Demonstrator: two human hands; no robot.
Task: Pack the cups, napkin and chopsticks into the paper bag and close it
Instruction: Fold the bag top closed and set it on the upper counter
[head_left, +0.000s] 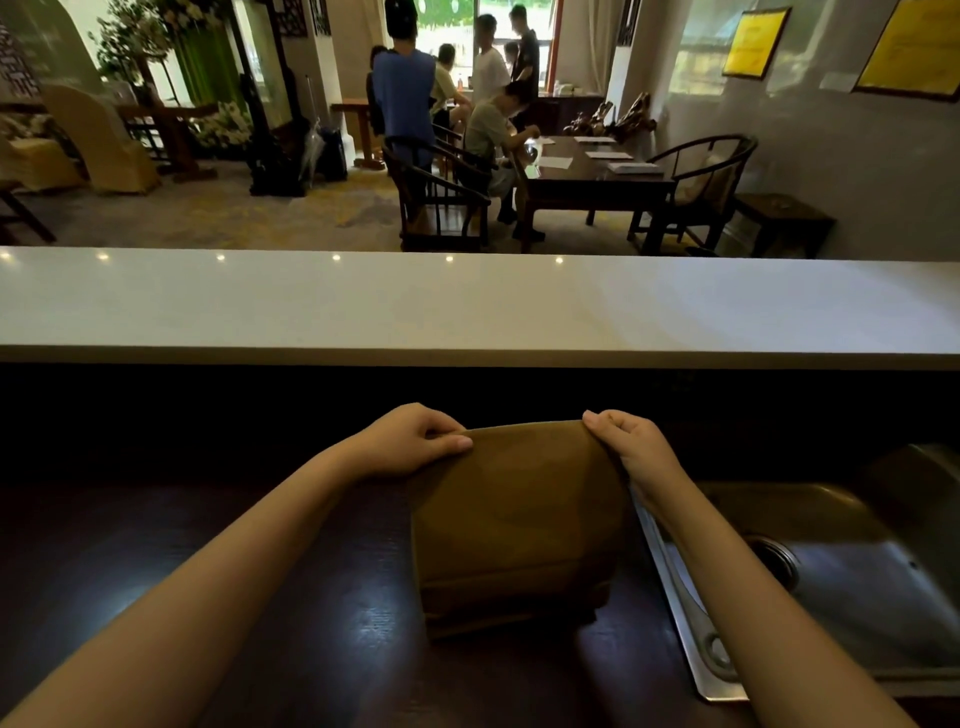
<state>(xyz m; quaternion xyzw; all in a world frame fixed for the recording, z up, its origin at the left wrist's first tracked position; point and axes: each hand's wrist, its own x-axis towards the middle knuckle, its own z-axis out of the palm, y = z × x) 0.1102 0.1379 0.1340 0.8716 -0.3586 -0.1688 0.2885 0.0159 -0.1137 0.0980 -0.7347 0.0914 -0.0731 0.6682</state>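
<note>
A brown paper bag stands on the dark wooden counter in front of me, its top folded over. My left hand pinches the left end of the folded top edge. At the right end, my right hand grips the same fold. Faint round outlines show through the bag's paper wall. No cups, napkin or chopsticks are visible outside the bag; what is inside is hidden.
A steel sink lies just right of the bag, its rim close to my right forearm. A raised white ledge runs across behind the counter. Beyond it are dark chairs, a table and several people.
</note>
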